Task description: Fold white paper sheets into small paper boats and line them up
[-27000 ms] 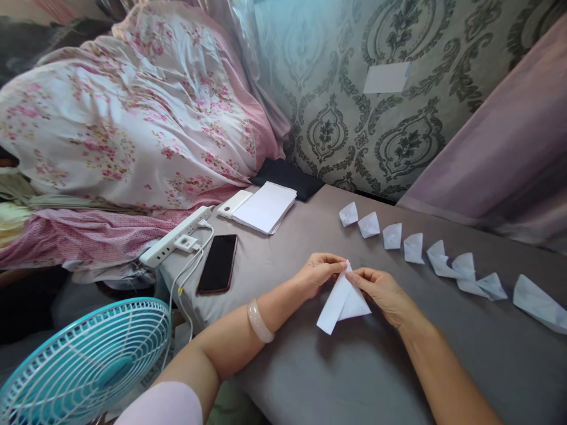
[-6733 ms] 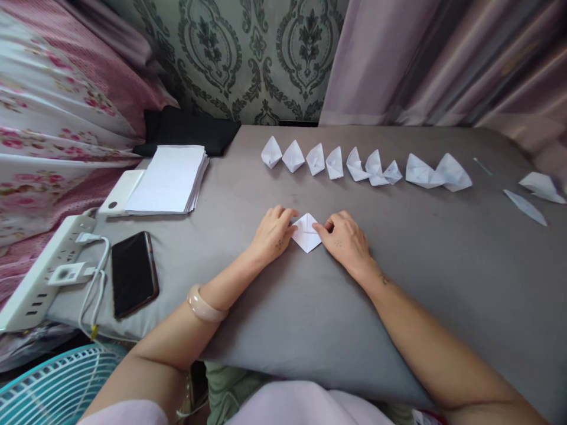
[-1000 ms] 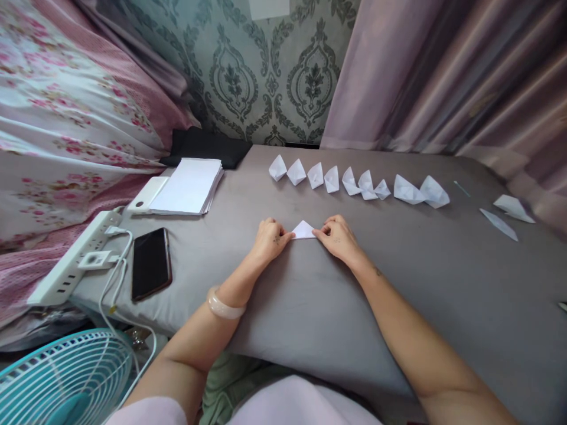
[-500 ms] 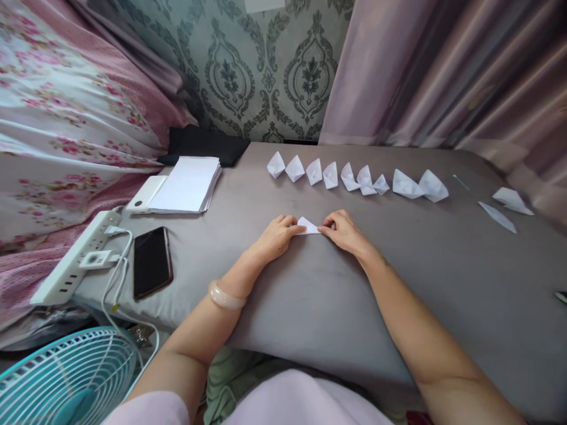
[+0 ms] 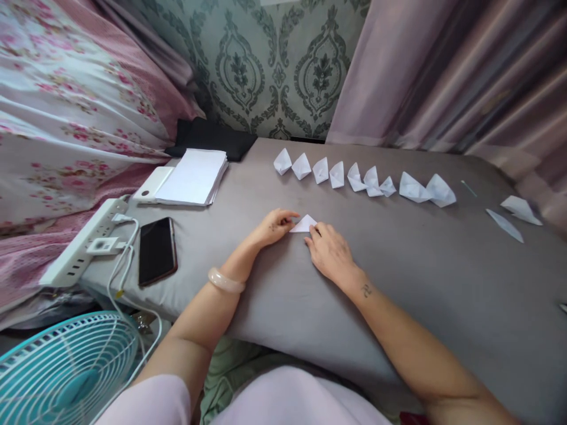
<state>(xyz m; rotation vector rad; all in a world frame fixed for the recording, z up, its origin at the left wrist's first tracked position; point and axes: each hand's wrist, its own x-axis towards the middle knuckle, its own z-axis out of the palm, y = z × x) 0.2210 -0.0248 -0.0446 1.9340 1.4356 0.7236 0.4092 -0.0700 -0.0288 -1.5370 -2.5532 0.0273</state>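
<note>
A small folded paper triangle [image 5: 305, 223] lies on the grey-covered surface between my hands, its point away from me. My right hand [image 5: 331, 252] is palm down over the triangle's right side, fingers laid on the paper and thumb spread near its lower edge. That right corner is hidden beneath the fingers. My left hand [image 5: 275, 227] is at the left corner, thumb and index finger apart; whether the fingertips touch the paper I cannot tell. Beyond them stands a row of several folded paper boats [image 5: 336, 175].
At the left are a stack of white paper [image 5: 192, 177], a phone [image 5: 156, 251] and a white power strip [image 5: 86, 242] with cables. A turquoise fan [image 5: 75, 372] stands below the edge. Loose folded paper pieces [image 5: 521, 209] lie at the far right.
My right hand has moved left and turned palm down over the triangle's right side. My left fingers have loosened from their pinch at the left corner. The view has shifted slightly.
</note>
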